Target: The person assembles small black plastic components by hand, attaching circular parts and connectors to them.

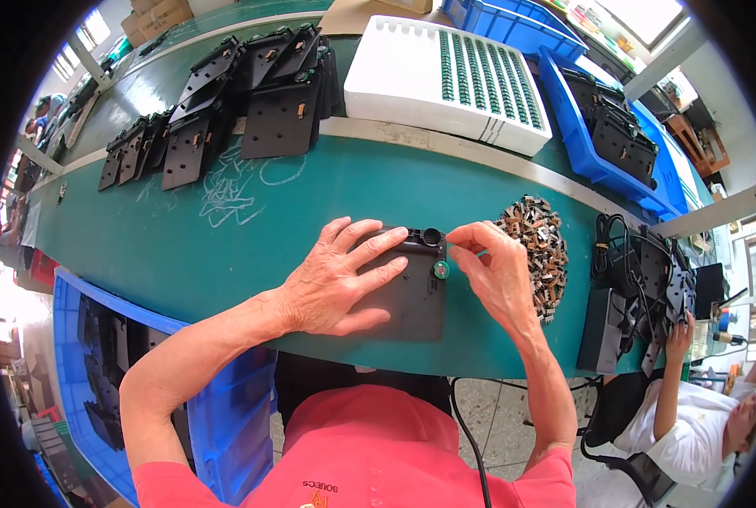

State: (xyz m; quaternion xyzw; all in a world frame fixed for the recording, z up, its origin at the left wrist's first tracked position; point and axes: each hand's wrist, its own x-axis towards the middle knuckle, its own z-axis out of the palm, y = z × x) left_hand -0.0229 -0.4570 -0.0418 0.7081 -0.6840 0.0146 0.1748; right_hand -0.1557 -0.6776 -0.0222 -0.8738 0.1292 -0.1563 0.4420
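Note:
A flat black plastic panel [403, 306] lies on the green tabletop before me, with a raised bar and a round socket [431, 236] along its far edge. Near its right side sits a small green round part [441, 270]. My left hand [331, 284] rests flat over the panel's left part, fingers spread, their tips by the raised bar. Just right of the socket, my right hand [496, 267] has thumb and forefinger pinched together; anything between them is too small to see. Beside that hand is a pile of small metal-and-black parts [540, 254].
Stacks of black panels [276, 118] stand at the far left. A white foam tray [395, 72] holds rows of green parts. Blue bins stand at the far right [577, 148] and near left [73, 356]. Black devices with cables [602, 326] lie on the right, near another person [683, 432].

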